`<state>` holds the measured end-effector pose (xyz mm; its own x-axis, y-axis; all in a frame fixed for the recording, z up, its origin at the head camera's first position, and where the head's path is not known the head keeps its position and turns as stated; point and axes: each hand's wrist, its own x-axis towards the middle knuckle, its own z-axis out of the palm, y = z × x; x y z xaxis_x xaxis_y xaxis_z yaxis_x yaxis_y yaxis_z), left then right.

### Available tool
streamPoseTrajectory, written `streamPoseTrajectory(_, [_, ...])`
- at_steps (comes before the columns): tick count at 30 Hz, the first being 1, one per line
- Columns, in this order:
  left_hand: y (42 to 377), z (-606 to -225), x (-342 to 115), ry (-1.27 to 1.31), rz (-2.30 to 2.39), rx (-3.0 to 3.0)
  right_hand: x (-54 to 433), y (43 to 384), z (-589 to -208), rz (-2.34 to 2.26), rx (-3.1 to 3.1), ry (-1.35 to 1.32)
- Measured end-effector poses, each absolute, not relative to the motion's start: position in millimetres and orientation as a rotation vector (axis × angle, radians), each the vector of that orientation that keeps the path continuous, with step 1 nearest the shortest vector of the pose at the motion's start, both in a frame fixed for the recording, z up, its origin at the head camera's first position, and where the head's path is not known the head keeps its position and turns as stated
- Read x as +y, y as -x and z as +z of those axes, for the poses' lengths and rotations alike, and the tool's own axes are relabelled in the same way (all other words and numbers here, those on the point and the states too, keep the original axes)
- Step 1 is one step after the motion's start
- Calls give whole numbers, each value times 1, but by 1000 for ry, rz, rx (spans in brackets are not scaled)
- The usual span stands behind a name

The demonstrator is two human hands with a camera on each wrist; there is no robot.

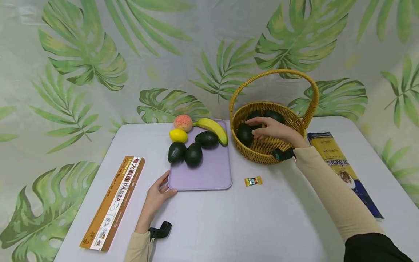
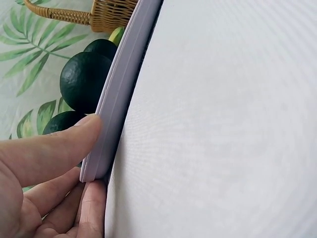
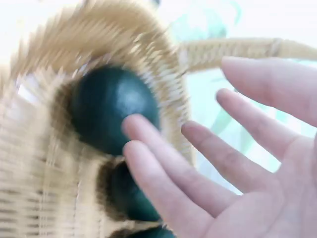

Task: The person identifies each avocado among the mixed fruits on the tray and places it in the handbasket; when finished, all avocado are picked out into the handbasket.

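My left hand [image 1: 156,199] holds the near-left corner of a lilac tray [image 1: 209,178], its thumb on the rim [image 2: 103,134] and fingers at the outer side. On the tray lie three dark green avocados [image 1: 194,155], a banana [image 1: 212,128], a lemon [image 1: 178,135] and a peach [image 1: 183,123]. Over the wicker basket [image 1: 260,157] at the right, my right hand [image 1: 271,129] has its fingers spread. Below its fingertips is an avocado [image 1: 244,134] near the basket's left wall; several avocados [image 3: 133,193] lie inside. No fruit shows within the right hand's grasp.
A tall handle [image 1: 284,71] arches over the basket. A brown pasta box [image 1: 112,203] lies at the left and a blue-and-yellow packet [image 1: 343,171] at the right, beyond the right forearm. One small wrapped candy [image 1: 253,181] lies between tray and basket. A leaf-print cloth [image 1: 226,72] hangs behind.
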<state>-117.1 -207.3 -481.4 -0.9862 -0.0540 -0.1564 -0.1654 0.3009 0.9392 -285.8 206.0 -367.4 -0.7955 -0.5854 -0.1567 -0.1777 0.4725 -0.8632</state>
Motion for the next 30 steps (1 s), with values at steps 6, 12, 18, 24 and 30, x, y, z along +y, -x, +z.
streamPoseTrajectory(6, [117, -483, -208, 210, 1784, 2466, 190, 265, -358, -1492, 2208, 680])
streamPoseTrajectory(12, [117, -484, -208, 208, 1788, 2465, 156, 246, -359, -1592, 2127, 728])
streamPoseTrajectory(18, [117, -483, -208, 200, 1797, 2457, 124, 239, -378, -1568, 2068, 772])
streamPoseTrajectory(24, [117, -483, -208, 187, 1800, 2452, 98, 240, -401, -1554, 1987, 781])
streamPoseTrajectory(30, [117, -481, -208, 188, 1805, 2452, 71, 242, -415, -1502, 1969, 784])
